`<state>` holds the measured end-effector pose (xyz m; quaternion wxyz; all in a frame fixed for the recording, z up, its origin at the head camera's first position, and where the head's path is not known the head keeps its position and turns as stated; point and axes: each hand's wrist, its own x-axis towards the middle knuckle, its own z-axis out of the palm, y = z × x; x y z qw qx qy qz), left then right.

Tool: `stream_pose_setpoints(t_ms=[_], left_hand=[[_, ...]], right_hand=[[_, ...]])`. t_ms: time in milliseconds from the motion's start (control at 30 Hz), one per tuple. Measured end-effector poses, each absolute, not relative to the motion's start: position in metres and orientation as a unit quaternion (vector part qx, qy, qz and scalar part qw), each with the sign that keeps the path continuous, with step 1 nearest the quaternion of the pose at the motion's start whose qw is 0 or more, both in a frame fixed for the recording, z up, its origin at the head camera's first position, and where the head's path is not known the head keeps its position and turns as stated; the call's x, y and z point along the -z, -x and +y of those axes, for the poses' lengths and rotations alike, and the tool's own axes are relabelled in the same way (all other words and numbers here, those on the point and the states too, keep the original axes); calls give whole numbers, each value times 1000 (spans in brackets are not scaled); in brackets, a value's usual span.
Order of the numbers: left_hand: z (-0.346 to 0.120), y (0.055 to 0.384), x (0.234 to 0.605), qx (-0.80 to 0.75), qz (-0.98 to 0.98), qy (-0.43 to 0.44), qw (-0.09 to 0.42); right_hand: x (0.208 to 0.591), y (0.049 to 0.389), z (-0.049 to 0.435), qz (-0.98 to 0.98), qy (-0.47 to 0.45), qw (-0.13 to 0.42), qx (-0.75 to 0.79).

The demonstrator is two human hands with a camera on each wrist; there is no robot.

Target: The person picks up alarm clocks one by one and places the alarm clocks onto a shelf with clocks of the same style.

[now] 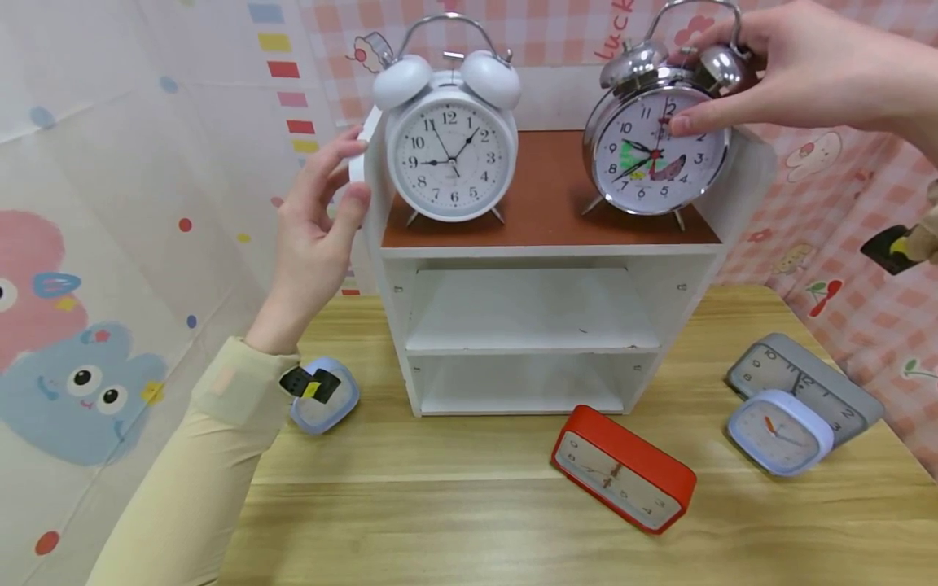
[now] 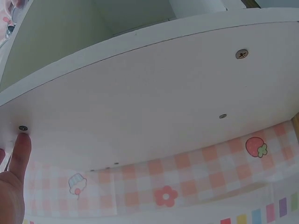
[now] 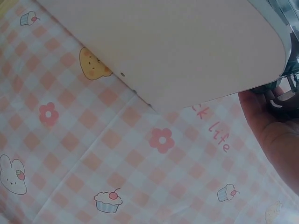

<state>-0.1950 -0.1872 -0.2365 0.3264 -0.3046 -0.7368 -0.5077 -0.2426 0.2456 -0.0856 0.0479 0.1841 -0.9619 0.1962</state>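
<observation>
Head view: silver alarm clock (image 1: 659,181) in the right hand (image 1: 813,77), at the right side of the brown top board of the white shelf (image 1: 538,313). Face points out toward the camera; its 12-to-6 line leans, top end to the right. Cannot tell whether its 2 feet touch the board. Right hand clamped on it: thumb on the front, fingers behind near the right bell.

Left hand (image 1: 315,220) well apart from the right, thumb and fingers spread, resting against the shelf's left side panel. Left wrist view: fingertip on the smooth outer face, just below a screw head (image 2: 23,128).

Silver clock: round, shiny metal rim, 2 domed bells, arched handle. White alarm clock (image 1: 453,191) beside it: same form, glossy white case, upright, facing out.

Shelf stands upright, panels flat, front open, side tops rounded. Table (image 1: 432,529) wood-grained.

Red clock (image 1: 633,460), a box shape, in front of the shelf; long axis slants, right end nearer. Grey clock (image 1: 850,389), oblong with rounded corners, at right, partly behind a rounded pale blue clock (image 1: 780,435).
</observation>
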Motion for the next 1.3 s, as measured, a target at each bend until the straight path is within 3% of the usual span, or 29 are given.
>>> stream_pose_setpoints(t_ms=[1300], left_hand=[[-188,196,237,507,-740,297,329]], right_hand=[[84,252,247,-964,-192,33,-180]])
